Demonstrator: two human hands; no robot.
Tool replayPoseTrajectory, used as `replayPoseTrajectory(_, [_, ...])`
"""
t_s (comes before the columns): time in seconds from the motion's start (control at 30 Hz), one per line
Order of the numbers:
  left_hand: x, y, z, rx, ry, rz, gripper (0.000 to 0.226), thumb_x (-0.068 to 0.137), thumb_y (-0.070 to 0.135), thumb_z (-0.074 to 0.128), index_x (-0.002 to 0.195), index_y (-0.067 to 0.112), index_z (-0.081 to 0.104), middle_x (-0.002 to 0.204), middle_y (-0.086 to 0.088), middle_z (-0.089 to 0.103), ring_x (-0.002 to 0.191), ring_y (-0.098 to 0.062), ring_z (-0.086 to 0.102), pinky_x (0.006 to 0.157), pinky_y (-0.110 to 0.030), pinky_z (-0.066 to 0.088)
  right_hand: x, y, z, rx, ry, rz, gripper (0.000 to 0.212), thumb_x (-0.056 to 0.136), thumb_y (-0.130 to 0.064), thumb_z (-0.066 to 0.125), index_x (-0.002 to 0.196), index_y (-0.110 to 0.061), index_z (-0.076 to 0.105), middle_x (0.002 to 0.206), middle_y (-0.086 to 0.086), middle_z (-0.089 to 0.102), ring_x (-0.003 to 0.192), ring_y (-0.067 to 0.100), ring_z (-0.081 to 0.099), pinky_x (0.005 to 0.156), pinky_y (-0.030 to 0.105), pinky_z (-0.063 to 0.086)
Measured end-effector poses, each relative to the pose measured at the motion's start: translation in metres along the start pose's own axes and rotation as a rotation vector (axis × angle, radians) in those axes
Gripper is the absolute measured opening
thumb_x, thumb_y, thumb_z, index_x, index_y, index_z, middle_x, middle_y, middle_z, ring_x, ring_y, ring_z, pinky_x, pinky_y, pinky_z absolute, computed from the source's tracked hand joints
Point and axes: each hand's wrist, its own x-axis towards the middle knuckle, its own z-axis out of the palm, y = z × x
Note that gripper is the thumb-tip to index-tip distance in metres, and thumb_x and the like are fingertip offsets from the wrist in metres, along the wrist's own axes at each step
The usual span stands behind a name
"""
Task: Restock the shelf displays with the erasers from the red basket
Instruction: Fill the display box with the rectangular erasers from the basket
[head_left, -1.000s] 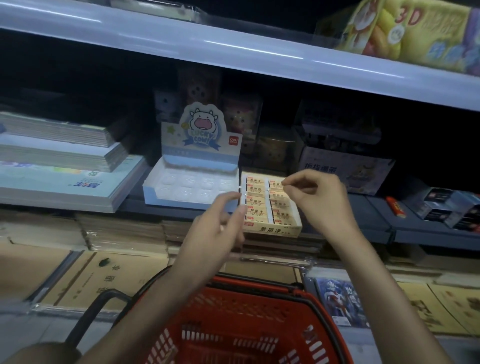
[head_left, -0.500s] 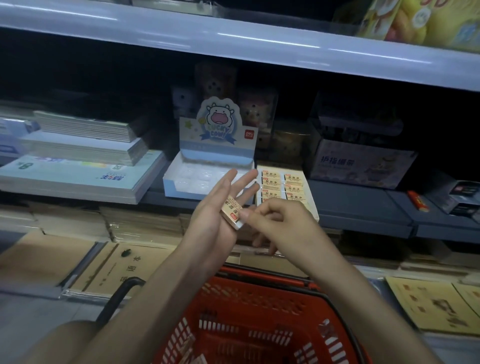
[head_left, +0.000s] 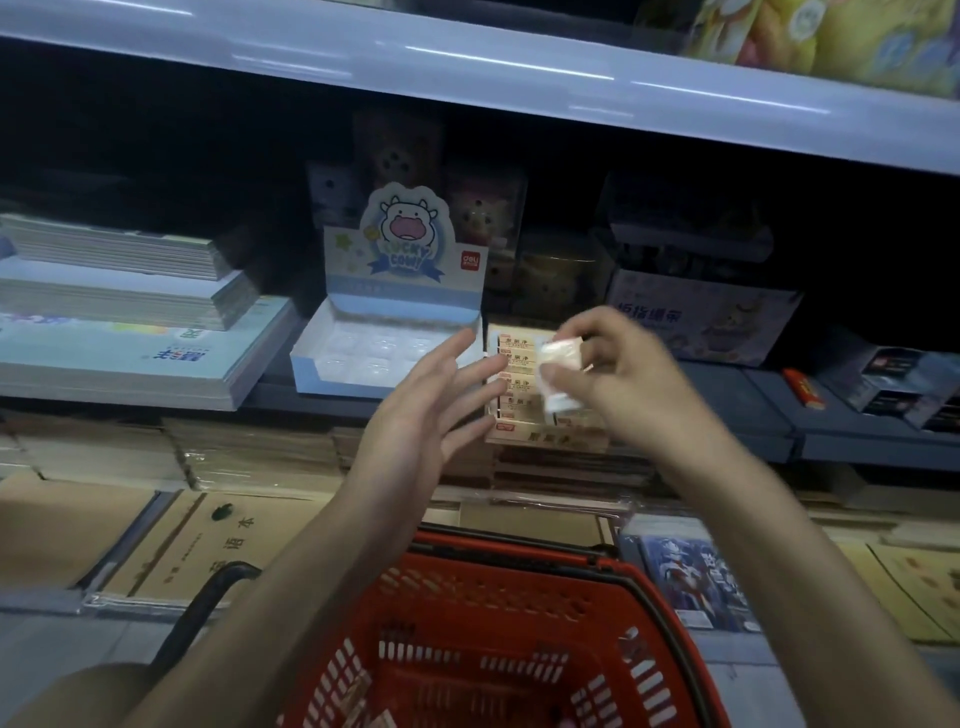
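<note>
Head view: the eraser (head_left: 560, 371) hangs just above the yellow display box (head_left: 545, 439), its long axis roughly upright while the boxed rows lie crosswise, so it likely needs turning. The right hand (head_left: 628, 389) has it pinched in its grip; the left hand (head_left: 421, 421), left of the box, is spread wide and empty.

The eraser (head_left: 561, 366) in the grip has a pale wrapper with a slight sheen. Just behind it, the box (head_left: 545, 439) looks like matt printed card. Left of the grip, the tray (head_left: 384, 358) is clear, glossy moulded plastic. Below, the basket (head_left: 519, 553) is red slotted plastic. The notebooks (head_left: 218, 540) down-left are matt brown paper. Above, the shelf edge (head_left: 467, 57) shines smooth.
</note>
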Motion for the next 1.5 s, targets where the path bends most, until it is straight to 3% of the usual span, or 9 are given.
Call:
replayPoseTrajectory(0.1, [-0.004,-0.005,0.002,0.292,0.109,0.102,0.031,0.11,0.019,0.047,0.135,0.025,0.064,0.12,0.005,0.077,0.111,-0.009,0.072,0.096,-0.029,0.059,0.018,0.015,-0.025,-0.036,0.221,0.036,0.024,0.087,-0.012,0.077,0.1,-0.021,0.059,0.093,0.001,0.071,0.081,0.013,0.071,0.059,0.024,0.054])
replayPoseTrajectory(0.17, [-0.006,-0.012,0.001,0.543,0.153,0.177,0.031,0.108,0.016,0.05,0.132,0.029,0.065,0.117,0.012,0.075,0.108,0.002,0.069,0.088,-0.015,0.056,0.029,0.029,-0.03,-0.062,0.293,0.062,0.026,0.083,-0.012,0.078,0.095,-0.02,0.057,0.089,0.003,0.073,0.082,0.017,0.072,0.067,0.036,0.057])
replayPoseTrajectory(0.23, [-0.008,-0.019,0.0,0.774,0.143,0.224,0.036,0.107,0.017,0.052,0.137,0.034,0.062,0.122,0.019,0.069,0.112,0.008,0.063,0.089,-0.013,0.054,0.037,0.04,-0.028,-0.054,0.314,0.074,0.026,0.083,-0.014,0.078,0.093,-0.024,0.056,0.092,0.005,0.075,0.083,0.021,0.074,0.073,0.044,0.061])
replayPoseTrajectory(0.37, [-0.005,-0.034,-0.001,1.083,0.048,0.242,0.042,0.106,0.032,0.055,0.147,0.039,0.054,0.141,0.025,0.048,0.127,0.012,0.044,0.097,-0.002,0.034,0.05,0.047,-0.016,-0.097,0.302,0.033,0.023,0.09,-0.014,0.075,0.101,-0.03,0.064,0.087,-0.002,0.074,0.077,0.016,0.076,0.071,0.039,0.063])
replayPoseTrajectory(0.47, [-0.002,-0.041,-0.004,1.075,-0.002,0.187,0.043,0.104,0.033,0.059,0.145,0.043,0.055,0.142,0.026,0.044,0.128,0.012,0.043,0.094,0.0,0.036,0.059,0.045,-0.011,-0.149,0.231,0.04,0.018,0.091,-0.01,0.074,0.102,-0.024,0.07,0.091,-0.005,0.073,0.072,0.01,0.075,0.07,0.037,0.064])
replayPoseTrajectory(0.6, [0.001,-0.045,-0.009,1.04,0.03,0.235,0.038,0.103,0.026,0.06,0.139,0.039,0.062,0.132,0.029,0.052,0.125,0.01,0.05,0.104,-0.018,0.047,0.072,0.045,-0.01,-0.366,0.091,0.082,0.038,0.086,-0.007,0.077,0.12,-0.022,0.07,0.116,0.001,0.069,0.097,0.016,0.069,0.072,0.03,0.06])
replayPoseTrajectory(1.03, [0.007,-0.046,-0.008,1.01,0.103,0.318,0.026,0.102,0.016,0.061,0.12,0.03,0.073,0.118,0.021,0.06,0.103,0.007,0.063,0.087,-0.011,0.053,0.09,0.051,-0.017,-0.655,-0.007,-0.064,0.035,0.085,-0.005,0.08,0.117,-0.019,0.079,0.128,-0.003,0.071,0.119,0.017,0.063,0.095,0.029,0.054])
replayPoseTrajectory(1.17, [0.009,-0.048,-0.009,1.023,0.114,0.321,0.026,0.102,0.014,0.062,0.119,0.03,0.073,0.117,0.022,0.06,0.102,0.006,0.064,0.087,-0.013,0.054,0.092,0.056,-0.011,-0.705,0.024,-0.088,0.033,0.086,-0.003,0.077,0.113,-0.022,0.08,0.124,-0.002,0.072,0.114,0.018,0.065,0.089,0.03,0.055])
replayPoseTrajectory(1.5, [0.007,-0.049,-0.006,1.031,0.128,0.323,0.028,0.102,0.011,0.059,0.119,0.03,0.072,0.117,0.021,0.059,0.102,0.008,0.062,0.083,-0.006,0.049,0.085,0.051,-0.005,-0.761,0.105,-0.09,0.027,0.083,-0.03,0.086,0.109,-0.027,0.079,0.113,-0.003,0.075,0.104,0.02,0.069,0.085,0.041,0.059])
